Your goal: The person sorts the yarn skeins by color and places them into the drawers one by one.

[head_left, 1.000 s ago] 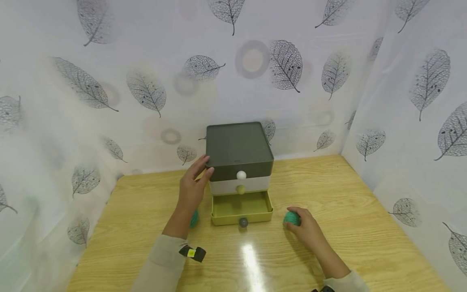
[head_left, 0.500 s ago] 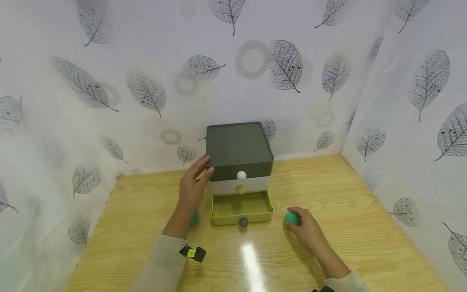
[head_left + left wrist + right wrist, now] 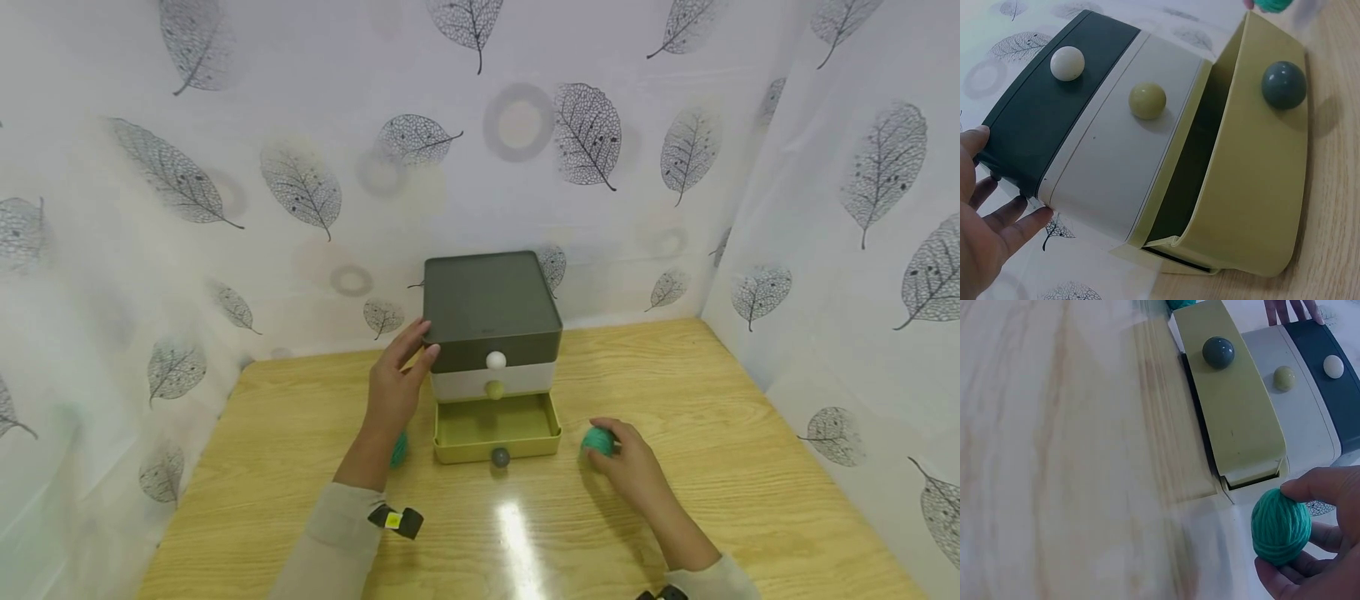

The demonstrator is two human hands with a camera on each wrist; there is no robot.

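Observation:
A small drawer cabinet (image 3: 491,296) stands on the table, with a dark green top tier, a white middle tier and a yellow-green bottom drawer (image 3: 468,452). That bottom drawer is pulled out, and its visible inside holds nothing. My left hand (image 3: 392,387) rests on the cabinet's left side, its fingers fairly straight and the thumb at the front corner. To the right of the drawer, my right hand (image 3: 636,473) holds a green yarn ball (image 3: 1280,526) between thumb and fingers. Another green yarn ball (image 3: 400,450) lies left of the drawer, partly hidden behind my left forearm.
The wooden table (image 3: 750,492) carries the cabinet and yarn. White leaf-print sheeting (image 3: 480,183) hangs close behind the cabinet and along both sides. The round grey knob (image 3: 500,457) sticks out from the drawer front.
My right hand has shifted slightly up and left in the head view, together with the yarn ball. My left hand and the cabinet have stayed put.

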